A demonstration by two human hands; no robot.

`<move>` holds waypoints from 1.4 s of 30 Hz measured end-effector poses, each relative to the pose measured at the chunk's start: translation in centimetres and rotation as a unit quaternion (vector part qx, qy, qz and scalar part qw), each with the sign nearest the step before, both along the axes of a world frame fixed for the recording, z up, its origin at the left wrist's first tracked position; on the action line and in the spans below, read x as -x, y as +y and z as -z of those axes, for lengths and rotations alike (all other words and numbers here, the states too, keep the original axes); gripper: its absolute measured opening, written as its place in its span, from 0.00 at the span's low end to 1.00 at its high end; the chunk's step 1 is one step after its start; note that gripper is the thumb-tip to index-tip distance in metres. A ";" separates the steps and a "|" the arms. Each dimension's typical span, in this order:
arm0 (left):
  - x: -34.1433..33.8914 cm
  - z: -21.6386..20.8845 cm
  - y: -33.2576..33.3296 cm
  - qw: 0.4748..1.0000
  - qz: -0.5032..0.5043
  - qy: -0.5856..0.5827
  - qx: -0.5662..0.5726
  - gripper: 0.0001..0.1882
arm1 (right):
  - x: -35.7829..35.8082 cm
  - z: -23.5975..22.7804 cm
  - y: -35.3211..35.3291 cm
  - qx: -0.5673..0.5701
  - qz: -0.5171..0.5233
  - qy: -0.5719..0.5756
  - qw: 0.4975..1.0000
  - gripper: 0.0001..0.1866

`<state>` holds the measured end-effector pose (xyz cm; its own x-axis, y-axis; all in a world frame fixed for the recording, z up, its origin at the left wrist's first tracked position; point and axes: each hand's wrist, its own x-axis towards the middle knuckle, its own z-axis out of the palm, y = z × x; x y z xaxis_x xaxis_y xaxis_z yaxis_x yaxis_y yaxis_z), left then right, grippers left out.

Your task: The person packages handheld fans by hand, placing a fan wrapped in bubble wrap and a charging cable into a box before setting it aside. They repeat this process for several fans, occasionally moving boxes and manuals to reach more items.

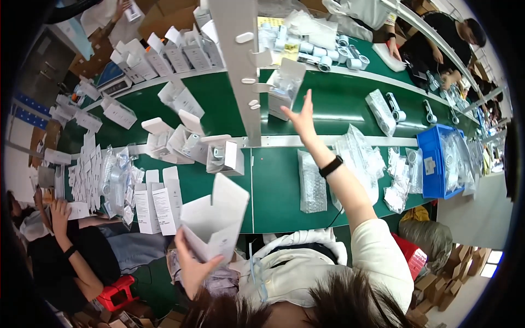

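My left hand (196, 269) grips an open white carton (216, 224) near its base, with the top flap standing up; the inside looks bare where I can see it. Over the green belt, my right hand (302, 117) reaches forward with fingers spread and nothing in them. Just left of those fingers stands another open white box (283, 90) with a clear-wrapped item inside, beside the grey post; whether the fingertips touch it I cannot tell. Several open white boxes with contents, among them one box (225, 156), sit along the metal rail to the left.
A grey post (236, 65) rises at the middle. Bubble-wrap bags (313, 180) lie on the green table at right, near a blue bin (432, 164). White-grey devices (395, 107) rest on the belt. At left are paper leaflets (87, 175) and a co-worker's hand (60, 216).
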<state>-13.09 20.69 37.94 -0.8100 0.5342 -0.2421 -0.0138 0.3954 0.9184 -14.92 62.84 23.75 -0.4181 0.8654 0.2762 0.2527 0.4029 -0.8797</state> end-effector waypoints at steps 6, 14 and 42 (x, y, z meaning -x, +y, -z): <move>-3.5 4.2 13.8 0.984 0.040 0.173 -0.036 0.56 | -12.2 -9.3 -12.8 0.391 -0.332 0.218 0.830 0.31; 0.1 6.8 16.4 0.962 0.196 0.075 -0.174 0.51 | -11.9 -8.3 -3.3 0.237 -0.366 0.089 0.896 0.28; 0.0 11.6 17.9 0.976 0.069 0.189 -0.077 0.42 | -8.9 -13.5 -6.4 0.319 -0.165 0.417 0.835 0.42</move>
